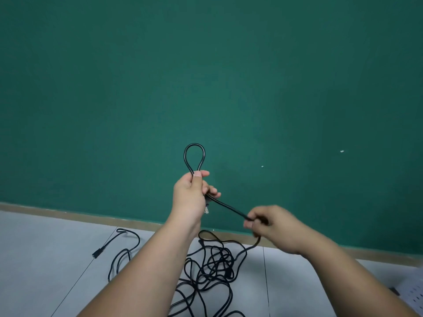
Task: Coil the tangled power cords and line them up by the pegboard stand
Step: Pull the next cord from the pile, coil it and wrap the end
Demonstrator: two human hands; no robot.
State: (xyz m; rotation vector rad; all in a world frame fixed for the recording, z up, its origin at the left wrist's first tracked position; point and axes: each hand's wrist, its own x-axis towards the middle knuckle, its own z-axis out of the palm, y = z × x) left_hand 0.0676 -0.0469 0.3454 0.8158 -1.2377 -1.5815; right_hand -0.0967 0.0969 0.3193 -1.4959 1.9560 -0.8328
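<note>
Floor of pale grey tiles (45,259), thin dark seams between them.
A tangle of black power cords (215,266) lay heaped on the tiles at centre. One loose strand (107,244) ran out leftward and ended in a black connector (97,254) flat on the floor. A white perforated pegboard (412,296) sat at far lower right, cut by the frame edge.

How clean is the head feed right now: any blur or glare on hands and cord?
Head view: the right hand is motion-blurred at the fingers pinching the power cord; the left hand and the loop it holds are sharp. Head view: soft, even light, no glare, green wall darker toward the corners. Head view: wide-angle bend slightly bows the baseboard.
</note>
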